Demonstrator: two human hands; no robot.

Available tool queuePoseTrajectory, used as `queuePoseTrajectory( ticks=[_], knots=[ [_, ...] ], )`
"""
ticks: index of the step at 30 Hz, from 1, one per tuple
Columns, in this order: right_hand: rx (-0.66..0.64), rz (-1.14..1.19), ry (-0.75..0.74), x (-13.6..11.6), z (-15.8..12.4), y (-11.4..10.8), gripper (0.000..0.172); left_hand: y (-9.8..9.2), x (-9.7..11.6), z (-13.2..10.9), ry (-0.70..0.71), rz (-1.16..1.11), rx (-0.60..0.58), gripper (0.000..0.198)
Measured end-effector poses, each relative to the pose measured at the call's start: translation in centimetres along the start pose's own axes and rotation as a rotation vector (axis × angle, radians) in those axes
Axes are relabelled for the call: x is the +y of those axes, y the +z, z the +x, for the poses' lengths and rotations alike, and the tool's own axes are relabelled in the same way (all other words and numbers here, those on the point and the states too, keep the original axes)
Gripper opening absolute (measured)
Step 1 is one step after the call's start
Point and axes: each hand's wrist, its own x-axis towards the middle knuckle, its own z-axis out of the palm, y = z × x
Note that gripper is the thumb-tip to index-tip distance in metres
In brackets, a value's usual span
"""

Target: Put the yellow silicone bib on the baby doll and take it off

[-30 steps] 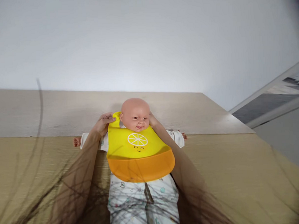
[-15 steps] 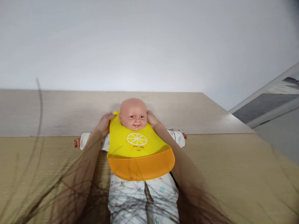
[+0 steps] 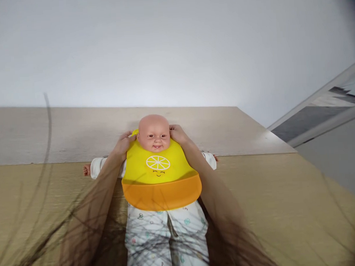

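Observation:
A baby doll (image 3: 154, 130) in white patterned clothes lies on its back with its arms stretched out sideways. Over its chest lies a yellow bib (image 3: 140, 154) with a white citrus slice, a smiling print and an orange catch pocket (image 3: 162, 196). My left hand (image 3: 125, 142) is closed on the bib's neck strap at the left of the doll's head. At the head's other side, my right hand (image 3: 177, 133) has its fingers curled in by the neck, apparently on the other strap end, which is mostly hidden behind the head.
The doll rests on a wooden surface (image 3: 271, 191) with a paler strip (image 3: 48, 130) along the back. A white wall (image 3: 162, 51) rises behind. Loose dark hair strands cross the lower view. The surface's edge slants down at the right.
The whole view has shifted a little, so doll and bib appear slightly further left. My right hand shows more beside the doll's head, its fingers nearer the neck. My left hand keeps its hold.

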Motion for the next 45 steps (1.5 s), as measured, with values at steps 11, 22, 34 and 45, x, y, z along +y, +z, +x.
queuePoseTrajectory(
  ticks=[11, 22, 34, 45],
  knots=[
    [-0.027, 0.003, 0.106, -1.6, -0.7, 0.0, 0.012, 0.3, 0.4, 0.4, 0.076, 0.249, 0.113, 0.041],
    [0.029, -0.018, 0.163, -0.9, -0.8, 0.7, 0.008, -0.9, -0.2, 1.3, 0.096, 0.381, 0.154, 0.045],
    [0.032, -0.036, 0.128, 0.4, -0.7, 1.1, 0.013, -1.2, -0.7, 1.9, 0.163, 0.585, 0.203, 0.024],
    [0.019, -0.133, 0.179, 0.8, -1.0, 0.6, 0.015, -1.4, -0.3, 1.3, 0.052, 0.501, 0.173, 0.023]
  ],
)
